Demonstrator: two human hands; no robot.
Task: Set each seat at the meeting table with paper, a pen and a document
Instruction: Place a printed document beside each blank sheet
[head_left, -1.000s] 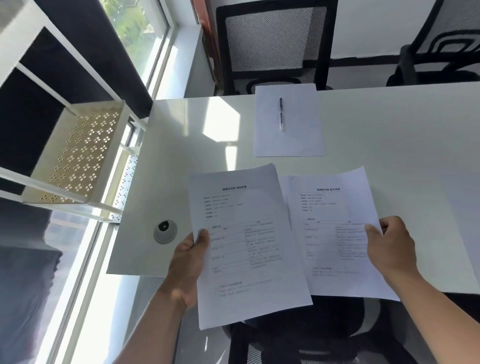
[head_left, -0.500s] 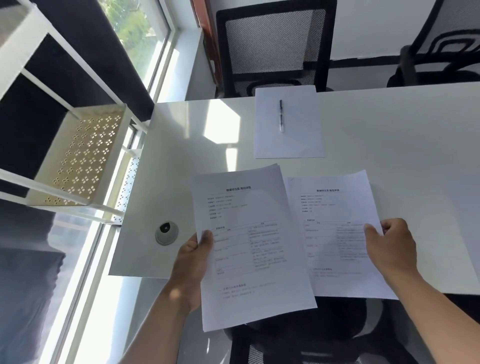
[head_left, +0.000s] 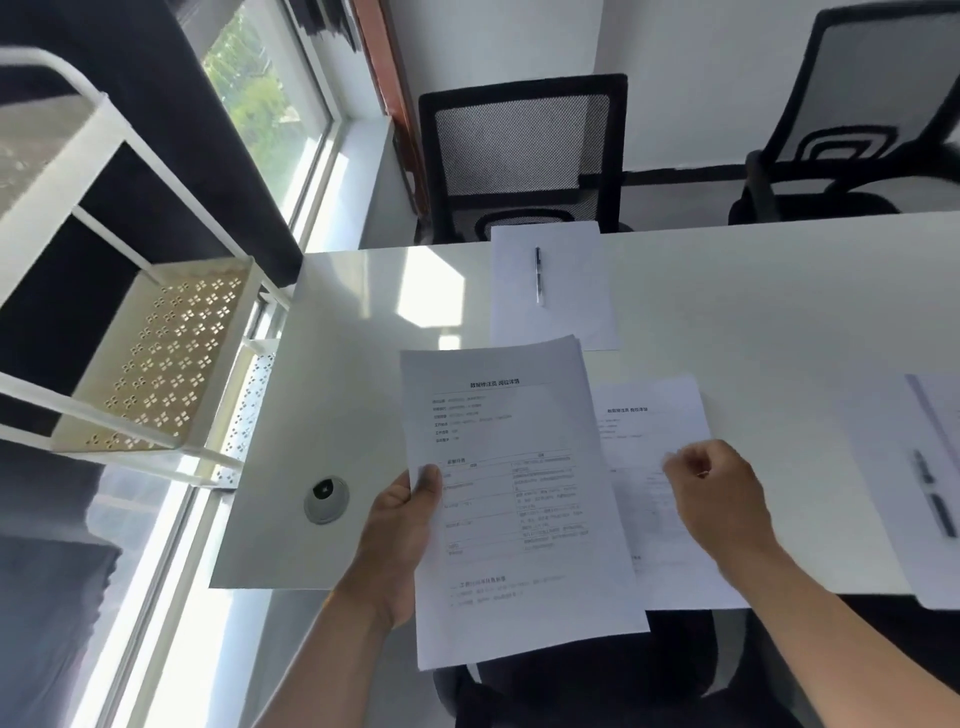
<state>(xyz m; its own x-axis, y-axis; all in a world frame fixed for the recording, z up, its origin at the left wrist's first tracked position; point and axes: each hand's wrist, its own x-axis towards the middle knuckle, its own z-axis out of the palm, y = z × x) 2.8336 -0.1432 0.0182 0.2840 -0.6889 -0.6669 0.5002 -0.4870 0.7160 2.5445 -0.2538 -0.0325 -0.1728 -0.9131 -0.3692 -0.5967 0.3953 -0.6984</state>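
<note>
Left hand (head_left: 402, 525) pinching the left edge of the document stack (head_left: 511, 499), thumb on top, sheets held up off the table (head_left: 753, 312) and fanned slightly at the far corner. Right hand (head_left: 719, 499) hovering with fingers curled over the single document (head_left: 660, 415) lying flat at the near seat, just right of the stack; whether it grips that sheet or only rests above it cannot be told.

Best done, judging by the layout: square the single sheet to the near table edge, press lightly, then lift away straight up to avoid dragging it. Keep the stack pinched firmly and level to stop loose sheets sliding out.

Farther out: blank paper (head_left: 553, 283) with a pen (head_left: 539, 275) on it at the far seat, before a mesh chair (head_left: 519, 150), no document there yet. Another sheet with a pen (head_left: 935, 499) at the right. Grommet (head_left: 325, 500) near left; white shelf (head_left: 150, 343) by the window.
</note>
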